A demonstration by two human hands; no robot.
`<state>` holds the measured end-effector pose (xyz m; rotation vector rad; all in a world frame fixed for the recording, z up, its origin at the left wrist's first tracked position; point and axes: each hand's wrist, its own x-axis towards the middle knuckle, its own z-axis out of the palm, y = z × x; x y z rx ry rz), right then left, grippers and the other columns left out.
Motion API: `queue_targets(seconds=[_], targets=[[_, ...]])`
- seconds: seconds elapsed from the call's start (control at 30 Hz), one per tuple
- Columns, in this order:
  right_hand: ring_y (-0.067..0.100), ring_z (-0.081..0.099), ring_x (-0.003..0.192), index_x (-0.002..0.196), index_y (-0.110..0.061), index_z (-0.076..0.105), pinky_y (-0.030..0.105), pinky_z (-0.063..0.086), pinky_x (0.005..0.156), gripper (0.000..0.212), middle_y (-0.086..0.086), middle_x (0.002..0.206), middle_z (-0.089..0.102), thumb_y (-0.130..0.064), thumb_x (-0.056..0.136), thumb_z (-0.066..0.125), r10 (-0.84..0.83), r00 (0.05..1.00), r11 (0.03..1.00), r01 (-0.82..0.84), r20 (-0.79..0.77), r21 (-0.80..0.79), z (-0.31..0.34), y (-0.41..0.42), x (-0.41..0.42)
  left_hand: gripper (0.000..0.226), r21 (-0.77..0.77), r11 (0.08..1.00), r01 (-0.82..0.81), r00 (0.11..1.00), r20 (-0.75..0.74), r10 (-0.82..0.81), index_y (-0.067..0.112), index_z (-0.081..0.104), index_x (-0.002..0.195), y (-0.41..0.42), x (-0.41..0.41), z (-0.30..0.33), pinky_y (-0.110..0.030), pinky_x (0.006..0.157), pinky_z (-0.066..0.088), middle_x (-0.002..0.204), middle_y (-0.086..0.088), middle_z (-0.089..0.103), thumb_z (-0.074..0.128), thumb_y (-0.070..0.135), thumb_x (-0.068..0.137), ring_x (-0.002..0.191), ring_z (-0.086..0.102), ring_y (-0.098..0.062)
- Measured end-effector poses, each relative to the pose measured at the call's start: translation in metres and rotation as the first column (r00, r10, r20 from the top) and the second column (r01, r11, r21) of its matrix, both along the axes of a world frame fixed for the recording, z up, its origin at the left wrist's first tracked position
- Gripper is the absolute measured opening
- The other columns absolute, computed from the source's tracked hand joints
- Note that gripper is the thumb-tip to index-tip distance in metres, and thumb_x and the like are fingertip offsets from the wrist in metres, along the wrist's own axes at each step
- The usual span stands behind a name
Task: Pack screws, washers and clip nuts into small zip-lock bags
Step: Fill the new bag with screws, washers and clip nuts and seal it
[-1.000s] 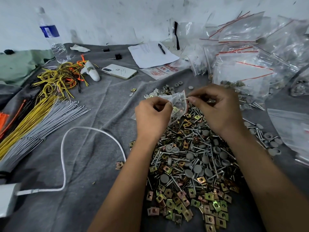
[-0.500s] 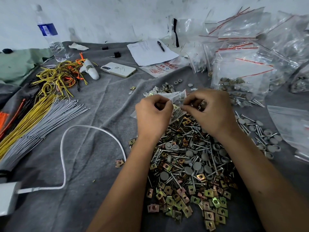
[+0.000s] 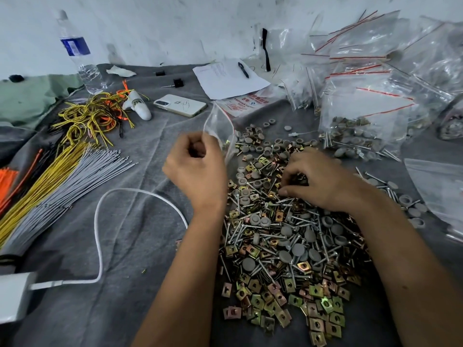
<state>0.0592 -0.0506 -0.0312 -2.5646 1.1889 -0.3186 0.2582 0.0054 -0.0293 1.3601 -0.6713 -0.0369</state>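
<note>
Nearest, at about 6 o'clock on the grey blanket [image 3: 140, 246], lies the heap of hardware [image 3: 283, 246]: flat brass-toned clip nuts [image 3: 323, 321] at the near edge, silver screws [image 3: 253, 234] and grey washers [image 3: 298, 249] mixed above them, far too many of each to count. These pieces look small, hard and heavy for their size; the screws are probably slick and pointed, so I judge they are best pinched by the shank or scooped several at once, while the clip nuts offer flat faces for fingertips. Above the heap's centre, toward 1 o'clock, the right hand [image 3: 323, 181] rests palm-down on the pile, fingers curled and digging among the parts; whether they have closed on anything I cannot tell, since the tips are buried. At 11 o'clock from the heap, the left hand [image 3: 198, 169] is bunched into a loose fist, pinching the lower edge of one small zip-lock bag [image 3: 220, 128], which stands up from it with its mouth uppermost and a little hardware showing inside. That film is thin, limp and slippery, so a grip near the open rim should keep the mouth spread. Farther, at 2 o'clock, packed bags [image 3: 363, 121] pile up, too overlapped to count. Farthest, at 10 o'clock, stands one water bottle [image 3: 80, 53].
</note>
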Motion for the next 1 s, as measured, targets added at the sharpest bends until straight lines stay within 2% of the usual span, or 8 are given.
queue_targets(seconds=[0.07, 0.13, 0.27, 0.4, 0.57, 0.73, 0.9, 1.0], targets=[[0.01, 0.047, 0.1, 0.086, -0.032, 0.068, 0.032, 0.034, 0.082, 0.012, -0.017, 0.096, 0.053, -0.043, 0.089, 0.073, -0.014, 0.994, 0.999, 0.017, 0.106, -0.032, -0.001, 0.0, 0.002, 0.016, 0.064, 0.997, 0.037, 0.993, 0.112, -0.044, 0.015, 0.071, 0.072, 0.0, 0.003, -0.002, -0.027, 0.054, 0.049, 0.06, 0.005, 0.063, 0.067, 0.009, 0.086, 0.053, 0.054, -0.005], [0.008, 0.059, 0.087, 0.093, -0.024, 0.071, 0.027, 0.042, 0.071, 0.012, -0.015, 0.09, 0.062, -0.036, 0.093, 0.07, -0.063, 0.955, 0.996, 0.078, 0.291, -0.041, -0.001, 0.001, 0.002, 0.024, 0.221, 0.963, 0.155, 0.956, 0.211, -0.203, 0.024, 0.069, 0.07, -0.001, 0.0, -0.005, -0.017, 0.049, 0.047, 0.06, 0.011, 0.064, 0.068, 0.006, 0.087, 0.054, 0.059, -0.007], [-0.004, 0.065, 0.075, 0.099, -0.023, 0.075, 0.014, 0.048, 0.065, 0.009, -0.014, 0.084, 0.07, -0.029, 0.093, 0.073, -0.126, 0.851, 0.984, 0.174, 0.51, -0.047, 0.002, 0.006, 0.005, 0.022, 0.435, 0.847, 0.306, 0.86, 0.256, -0.442, 0.021, 0.073, 0.071, -0.005, -0.007, -0.01, -0.02, 0.047, 0.05, 0.062, 0.009, 0.068, 0.069, 0.007, 0.088, 0.054, 0.062, -0.009], [-0.002, 0.065, 0.086, 0.101, -0.016, 0.08, 0.009, 0.047, 0.076, 0.012, -0.01, 0.092, 0.072, -0.012, 0.089, 0.077, -0.039, 0.842, 0.983, 0.129, 0.538, -0.13, 0.004, 0.011, 0.011, 0.017, 0.437, 0.826, 0.357, 0.841, 0.234, -0.487, 0.018, 0.077, 0.074, -0.006, -0.011, -0.012, -0.017, 0.047, 0.047, 0.061, 0.01, 0.069, 0.069, 0.009, 0.086, 0.054, 0.063, -0.006], [0.006, 0.069, 0.087, 0.101, -0.013, 0.081, 0.021, 0.054, 0.079, 0.013, -0.006, 0.095, 0.076, -0.01, 0.089, 0.077, 0.036, 0.815, 0.971, 0.108, 0.578, -0.213, 0.002, 0.017, 0.019, 0.014, 0.457, 0.79, 0.41, 0.824, 0.187, -0.535, 0.013, 0.079, 0.077, -0.004, -0.012, -0.009, -0.021, 0.05, 0.048, 0.063, 0.005, 0.071, 0.069, 0.008, 0.086, 0.052, 0.061, -0.004], [0.009, 0.071, 0.088, 0.102, -0.009, 0.079, 0.028, 0.059, 0.077, 0.012, -0.001, 0.095, 0.075, -0.009, 0.092, 0.072, 0.041, 0.675, 0.946, 0.211, 0.737, -0.246, 0.003, 0.016, 0.017, 0.019, 0.45, 0.776, 0.442, 0.825, 0.135, -0.549, 0.016, 0.078, 0.074, -0.002, -0.012, -0.007, -0.019, 0.046, 0.044, 0.058, 0.008, 0.068, 0.068, 0.006, 0.087, 0.048, 0.057, -0.002], [0.006, 0.073, 0.093, 0.119, -0.015, 0.074, 0.033, 0.063, 0.082, 0.03, -0.002, 0.102, 0.076, -0.007, 0.09, 0.075, -0.056, 0.725, 0.982, 0.164, 0.686, -0.094, -0.003, 0.013, 0.021, 0.016, 0.426, 0.797, 0.427, 0.839, 0.142, -0.525, 0.015, 0.078, 0.076, -0.003, -0.012, -0.007, -0.024, 0.047, 0.045, 0.056, 0.009, 0.065, 0.071, 0.009, 0.089, 0.051, 0.059, -0.008], [0.004, 0.073, 0.092, 0.113, -0.021, 0.073, 0.034, 0.064, 0.081, 0.028, -0.008, 0.1, 0.075, -0.008, 0.088, 0.077, -0.102, 0.694, 0.984, 0.173, 0.713, -0.027, -0.002, 0.01, 0.015, 0.017, 0.379, 0.835, 0.398, 0.876, 0.114, -0.469, 0.014, 0.077, 0.074, -0.005, -0.009, -0.009, -0.027, 0.047, 0.04, 0.052, 0.009, 0.056, 0.07, 0.007, 0.087, 0.05, 0.055, -0.015]])
